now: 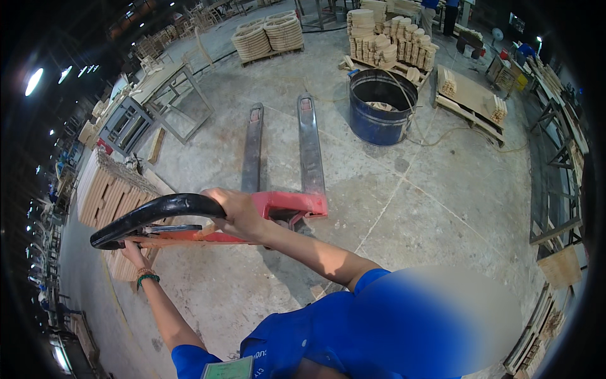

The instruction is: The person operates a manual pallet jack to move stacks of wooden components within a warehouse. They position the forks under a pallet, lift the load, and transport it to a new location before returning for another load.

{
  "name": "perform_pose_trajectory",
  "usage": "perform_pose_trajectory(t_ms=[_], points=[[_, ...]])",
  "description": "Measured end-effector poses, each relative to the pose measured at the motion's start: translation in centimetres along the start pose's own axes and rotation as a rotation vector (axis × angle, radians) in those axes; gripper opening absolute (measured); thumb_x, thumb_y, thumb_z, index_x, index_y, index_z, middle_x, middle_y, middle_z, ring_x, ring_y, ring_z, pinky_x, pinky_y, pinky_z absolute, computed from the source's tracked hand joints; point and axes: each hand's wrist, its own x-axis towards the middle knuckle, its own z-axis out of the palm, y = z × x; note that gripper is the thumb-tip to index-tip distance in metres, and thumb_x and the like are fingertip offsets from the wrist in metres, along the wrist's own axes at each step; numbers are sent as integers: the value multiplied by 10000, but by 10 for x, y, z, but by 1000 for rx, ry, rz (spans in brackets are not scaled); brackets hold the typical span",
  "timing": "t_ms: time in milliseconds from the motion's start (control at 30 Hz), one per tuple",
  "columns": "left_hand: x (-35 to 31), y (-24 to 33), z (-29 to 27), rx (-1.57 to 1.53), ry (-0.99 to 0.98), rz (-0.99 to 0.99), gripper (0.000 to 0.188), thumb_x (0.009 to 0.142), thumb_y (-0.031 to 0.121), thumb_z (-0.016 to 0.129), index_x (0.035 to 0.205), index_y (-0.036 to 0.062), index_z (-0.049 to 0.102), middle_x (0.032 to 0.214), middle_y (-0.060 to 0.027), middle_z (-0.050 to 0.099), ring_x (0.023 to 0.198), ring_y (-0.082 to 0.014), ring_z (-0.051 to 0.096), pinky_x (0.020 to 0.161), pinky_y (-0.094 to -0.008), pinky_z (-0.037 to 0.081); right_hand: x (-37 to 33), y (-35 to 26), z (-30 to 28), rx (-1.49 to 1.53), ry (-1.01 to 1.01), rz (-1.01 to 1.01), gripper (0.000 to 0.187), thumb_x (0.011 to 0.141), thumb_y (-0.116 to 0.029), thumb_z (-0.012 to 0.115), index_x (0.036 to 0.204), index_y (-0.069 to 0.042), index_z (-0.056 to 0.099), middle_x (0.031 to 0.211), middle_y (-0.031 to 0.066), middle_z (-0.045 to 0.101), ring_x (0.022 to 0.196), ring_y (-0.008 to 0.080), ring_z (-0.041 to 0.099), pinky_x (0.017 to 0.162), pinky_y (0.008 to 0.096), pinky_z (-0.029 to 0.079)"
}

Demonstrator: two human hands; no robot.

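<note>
A red pallet jack (pixel 297 201) stands on the floor, its two dark forks pointing away from me with no load on them. Its black loop handle (pixel 151 208) is swung out to the left. The fingers of my right hand (pixel 232 213) are wrapped round the handle's right end, where the loop meets the orange-red shaft. My left hand (pixel 134 254) grips the handle's left end from below, its fingers partly hidden behind the bar. Bracelets circle my left wrist.
Stacked wooden parts (pixel 110 189) stand left, behind the handle. A metal-framed table (pixel 161 82) is beyond. Ahead are a loaded pallet (pixel 268 38), a dark blue drum (pixel 382 117) with wood pieces inside, and stacked wood (pixel 394 41). Right lies a low pallet (pixel 470 101); a hose crosses the floor.
</note>
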Motion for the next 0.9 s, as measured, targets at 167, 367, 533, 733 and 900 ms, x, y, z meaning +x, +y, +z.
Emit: perform_pose_trajectory(t_ms=[167,367,533,733,900], points=[[30,-15,35,84,-91,2,308,921,195,481,1123,-17,577,1038,-74,596,883,-156,562,768,-313,463,23,45,3,12,41,-50,384,675,-10,682,1036,-71,563,906,110,625,787,296,622,653,360,477],[66,-37,94,186,-174,-156,461,907,235,596,1257,-36,468,1172,-105,570,956,-189,590,881,-325,471,64,103,5,17,18,-65,418,640,6,681,1031,-73,552,898,97,623,794,292,625,662,360,485],[108,-61,159,129,-131,-20,262,919,193,541,1101,11,588,975,-89,622,812,-150,583,720,-298,485,117,157,13,29,2,-36,424,634,16,671,1028,-73,543,840,100,611,750,296,620,629,356,482],[161,-98,274,49,-240,8,213,890,21,400,964,8,599,697,-34,524,572,-98,489,510,-255,399,187,247,-10,-23,-47,263,297,759,-78,629,1040,-113,540,742,109,578,692,272,611,613,369,460],[206,-114,341,468,-180,-109,205,893,89,447,1014,31,602,623,28,465,489,-78,392,415,-262,290,172,341,-53,-292,-293,318,391,839,-310,629,1189,-155,548,928,93,585,824,280,597,659,384,457]])
